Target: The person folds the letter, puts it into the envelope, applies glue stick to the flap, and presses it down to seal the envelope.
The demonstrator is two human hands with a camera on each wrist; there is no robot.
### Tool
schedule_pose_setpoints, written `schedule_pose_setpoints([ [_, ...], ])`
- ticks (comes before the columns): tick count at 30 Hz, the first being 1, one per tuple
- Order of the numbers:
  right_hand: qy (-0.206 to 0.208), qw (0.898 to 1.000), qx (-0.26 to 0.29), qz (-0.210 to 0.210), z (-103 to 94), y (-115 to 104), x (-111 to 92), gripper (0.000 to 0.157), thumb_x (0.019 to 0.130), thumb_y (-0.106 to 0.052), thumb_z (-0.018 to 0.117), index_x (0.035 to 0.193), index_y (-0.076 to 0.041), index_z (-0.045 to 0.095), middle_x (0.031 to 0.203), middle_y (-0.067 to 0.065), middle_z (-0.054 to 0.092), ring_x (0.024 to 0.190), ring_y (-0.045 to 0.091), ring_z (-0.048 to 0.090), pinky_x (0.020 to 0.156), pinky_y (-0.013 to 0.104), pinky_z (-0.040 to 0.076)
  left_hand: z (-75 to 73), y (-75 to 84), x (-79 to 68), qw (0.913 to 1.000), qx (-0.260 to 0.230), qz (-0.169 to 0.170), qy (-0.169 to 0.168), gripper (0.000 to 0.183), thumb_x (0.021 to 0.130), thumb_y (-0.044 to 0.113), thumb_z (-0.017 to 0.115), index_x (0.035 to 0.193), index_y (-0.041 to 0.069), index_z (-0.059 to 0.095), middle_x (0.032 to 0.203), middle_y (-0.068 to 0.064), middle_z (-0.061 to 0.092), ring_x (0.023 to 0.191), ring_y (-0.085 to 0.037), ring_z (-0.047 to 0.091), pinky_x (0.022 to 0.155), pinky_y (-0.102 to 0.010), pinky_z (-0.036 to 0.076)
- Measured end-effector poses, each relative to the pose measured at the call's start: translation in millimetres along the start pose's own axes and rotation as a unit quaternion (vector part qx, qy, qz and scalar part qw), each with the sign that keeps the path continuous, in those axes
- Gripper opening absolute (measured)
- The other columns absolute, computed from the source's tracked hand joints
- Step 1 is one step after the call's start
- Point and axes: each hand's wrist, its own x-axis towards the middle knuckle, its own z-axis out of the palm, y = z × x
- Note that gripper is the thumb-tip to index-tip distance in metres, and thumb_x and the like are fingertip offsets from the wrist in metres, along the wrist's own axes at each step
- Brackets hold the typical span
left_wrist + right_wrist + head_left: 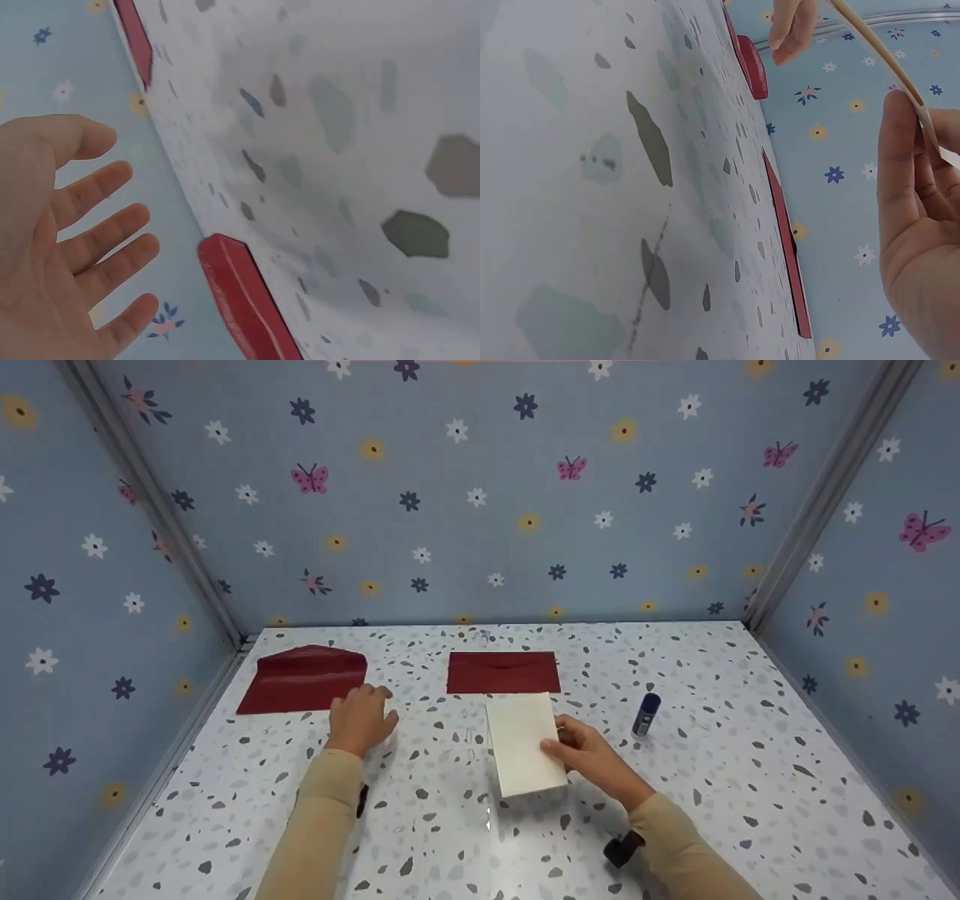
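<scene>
My right hand (589, 750) pinches a cream card (527, 746) at its right edge, thumb on top. In the right wrist view the card (877, 45) shows edge-on and looks folded, held above the table between thumb and fingers. My left hand (362, 718) holds nothing, its fingers relaxed and spread in the left wrist view. It hovers by the right side of a dark red envelope (300, 682) whose flap stands open at the back. A second red envelope (502, 673) lies flat just beyond the card, its flap folded down.
A glue stick (646, 715) with a dark blue cap is on the table to the right of my right hand. The white speckled table (420, 840) is bounded by blue floral panels (480, 510) at the back and both sides.
</scene>
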Motion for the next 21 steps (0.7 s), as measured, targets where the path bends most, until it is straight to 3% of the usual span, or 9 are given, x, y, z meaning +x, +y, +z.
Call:
schedule_pose_setpoints([
  [8, 0.004, 1.000, -0.008, 0.001, -0.1, 1.6, 2.7, 0.038, 0.100, -0.023, 0.064, 0.132, -0.004, 0.055, 0.108, 0.012, 0.067, 0.093, 0.025, 0.065, 0.074, 0.036, 0.056, 9.5, -33.8, 9.6, 0.9964, 0.000, -0.075, -0.038, 0.061, 0.098, 0.031, 0.058, 0.146, -0.004, 0.044, 0.153, -0.030, 0.034, 0.142, -0.047, 0.028, 0.107, -0.067, 0.028],
  [13, 0.003, 1.000, -0.014, -0.006, 4.5, -19.5, -7.1, 0.035, 0.101, -0.019, 0.063, 0.129, -0.001, 0.055, 0.106, 0.011, 0.067, 0.091, 0.024, 0.065, 0.074, 0.035, 0.056, 13.7, -46.2, 10.7, 0.9910, -0.013, -0.110, -0.075, 0.071, 0.100, 0.036, 0.052, 0.153, -0.005, 0.030, 0.158, -0.034, 0.017, 0.146, -0.050, 0.012, 0.112, -0.070, 0.016],
  [16, 0.003, 1.000, -0.015, -0.010, 6.4, -27.6, -11.3, 0.034, 0.101, -0.019, 0.063, 0.128, 0.000, 0.055, 0.105, 0.010, 0.067, 0.090, 0.023, 0.065, 0.073, 0.034, 0.055, 14.9, -50.0, 8.7, 0.9875, -0.014, -0.123, -0.098, 0.072, 0.102, 0.040, 0.048, 0.155, -0.005, 0.026, 0.158, -0.035, 0.013, 0.146, -0.051, 0.009, 0.113, -0.069, 0.013],
  [21, 0.011, 1.000, -0.013, 0.006, 0.6, -7.2, -1.6, 0.035, 0.100, -0.020, 0.064, 0.129, -0.002, 0.055, 0.107, 0.012, 0.067, 0.091, 0.024, 0.065, 0.073, 0.035, 0.056, 20.8, -54.3, 7.2, 0.9838, -0.017, -0.129, -0.123, 0.072, 0.102, 0.043, 0.045, 0.154, -0.005, 0.030, 0.158, -0.035, 0.014, 0.146, -0.051, 0.007, 0.113, -0.069, 0.011],
])
